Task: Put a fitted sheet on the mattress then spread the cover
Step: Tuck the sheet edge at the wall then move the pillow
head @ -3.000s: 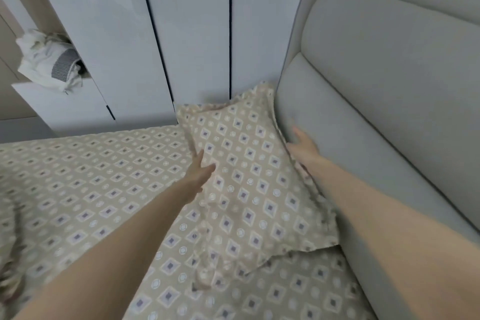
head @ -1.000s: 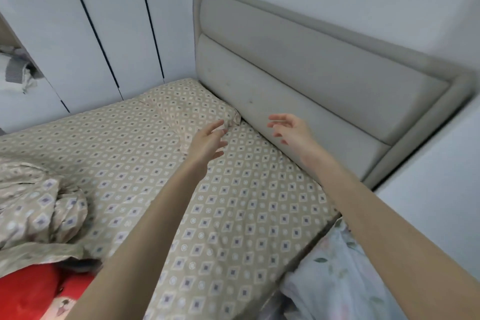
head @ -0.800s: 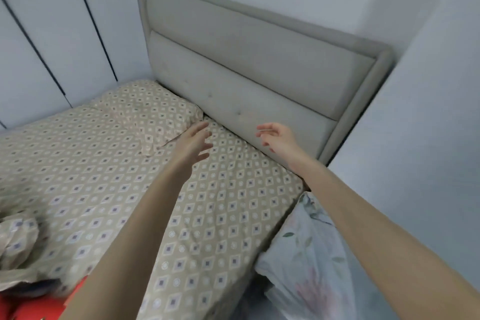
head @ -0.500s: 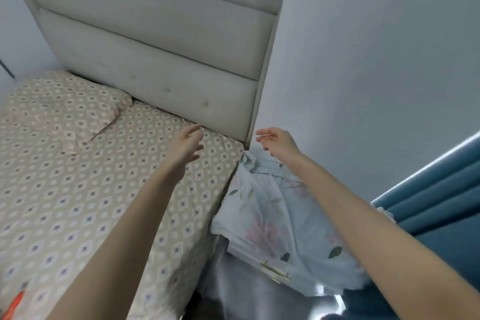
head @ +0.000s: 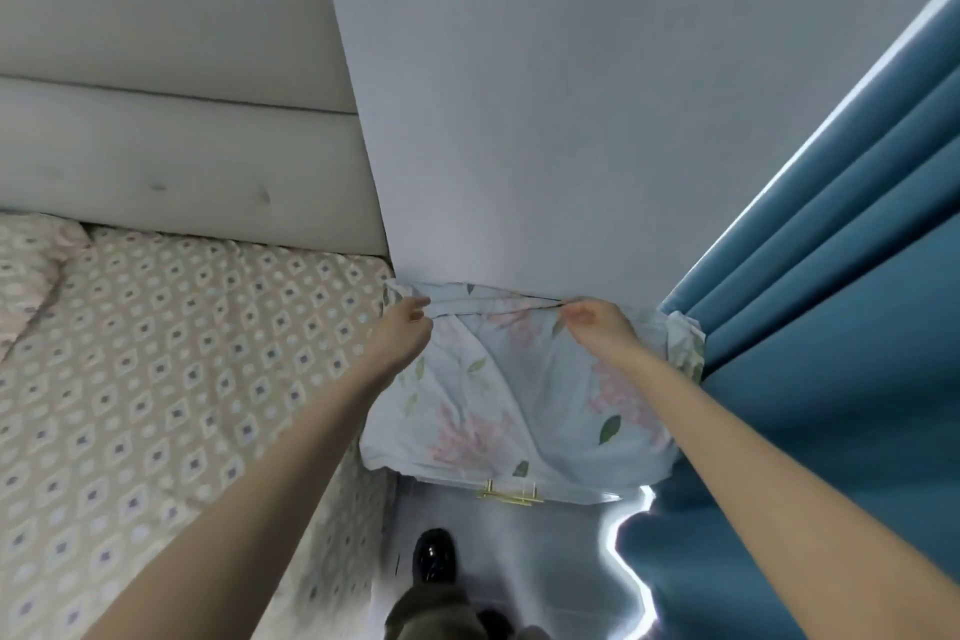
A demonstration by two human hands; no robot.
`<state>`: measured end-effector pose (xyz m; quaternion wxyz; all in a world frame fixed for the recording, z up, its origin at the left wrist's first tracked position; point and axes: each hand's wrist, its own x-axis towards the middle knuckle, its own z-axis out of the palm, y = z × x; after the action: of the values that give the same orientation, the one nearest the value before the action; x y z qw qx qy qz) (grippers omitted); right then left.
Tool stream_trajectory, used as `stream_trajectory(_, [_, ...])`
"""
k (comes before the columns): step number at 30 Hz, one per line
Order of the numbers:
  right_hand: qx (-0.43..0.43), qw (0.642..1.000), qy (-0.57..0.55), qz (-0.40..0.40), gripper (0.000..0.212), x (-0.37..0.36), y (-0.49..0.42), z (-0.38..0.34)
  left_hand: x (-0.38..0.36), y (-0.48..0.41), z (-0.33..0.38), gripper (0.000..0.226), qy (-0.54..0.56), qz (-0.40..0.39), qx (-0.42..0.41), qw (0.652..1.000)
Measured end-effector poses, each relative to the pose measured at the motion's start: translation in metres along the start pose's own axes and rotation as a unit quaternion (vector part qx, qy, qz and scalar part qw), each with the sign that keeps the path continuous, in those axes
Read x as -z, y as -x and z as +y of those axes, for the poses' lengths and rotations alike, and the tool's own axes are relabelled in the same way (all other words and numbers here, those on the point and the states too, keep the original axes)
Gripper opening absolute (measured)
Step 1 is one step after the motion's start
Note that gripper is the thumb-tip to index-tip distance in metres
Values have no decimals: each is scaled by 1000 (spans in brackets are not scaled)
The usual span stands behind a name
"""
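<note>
While both my hands pinch the far edge of the floral cover (head: 498, 405), the step in hand, as I judge it, is taking up the cover for spreading.

Head view, task state. The fitted sheet (head: 182, 379) lies flat over the bed with the mattress hidden beneath it, so the first half of the task reads as done. The cover lies bunched on a low bedside cabinet (head: 571, 515) between the bed and the curtain (head: 831, 327), with its far edge against the wall (head: 519, 120).

Head view, hands. My left hand (head: 402, 327) grips that edge at the end nearest the bed, fingers curled in against the thumb. My right hand (head: 597, 327) grips the same edge nearer the curtain, thumb and fingertips closed on a fold of cloth. Between the two grips the edge runs nearly straight.

Next move, as a judgement: lift the cover clear of the cabinet, carry it left over the bed and shake it open without losing either grip. The cloth looks light and limp, so it may drag on the cabinet's gold handle (head: 511, 528) or brush the curtain.

Surface and room. The sheet is beige with a diamond print. A matching pillow (head: 26, 270) lies at the left edge of the frame, just below the padded grey headboard (head: 182, 146). Below are a pale glossy floor (head: 545, 587) and the toe of my black shoe (head: 435, 555).
</note>
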<state>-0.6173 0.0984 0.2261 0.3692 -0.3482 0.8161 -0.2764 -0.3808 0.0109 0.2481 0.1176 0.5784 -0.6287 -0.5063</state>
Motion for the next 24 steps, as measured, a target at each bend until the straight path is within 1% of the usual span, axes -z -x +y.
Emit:
stream_trajectory(4, [-55,998,32,-4,33,-2,-33,27,-18,-55,-8,45,-117,-46,-13,992])
stream_trajectory(6, [-76,996,45,-17,37,-5,-54,42,-29,-84,-16,46,-164,-56,-11,985])
stream_trajectory(9, [-98,991,84,-36,43,-12,-94,63,-52,-129,-28,49,-208,-63,-5,976])
stream_trajectory(12, [-97,984,137,-51,48,-18,-130,78,-72,-166,-39,54,-265,-83,-22,960])
stream_trajectory(15, [-78,972,209,-70,51,-26,-182,96,-96,-213,-52,60,-334,-93,-41,937])
stream_trajectory(18, [-45,960,269,-58,48,-33,-222,107,-115,-247,-62,65,-410,-97,-54,905])
stream_trajectory(20, [-38,948,309,-59,53,-41,-245,118,-128,-269,-72,66,-455,-92,-52,884])
stream_trajectory(24, [-42,912,393,-106,58,-53,-266,142,-147,-292,-93,61,-531,-68,-45,843])
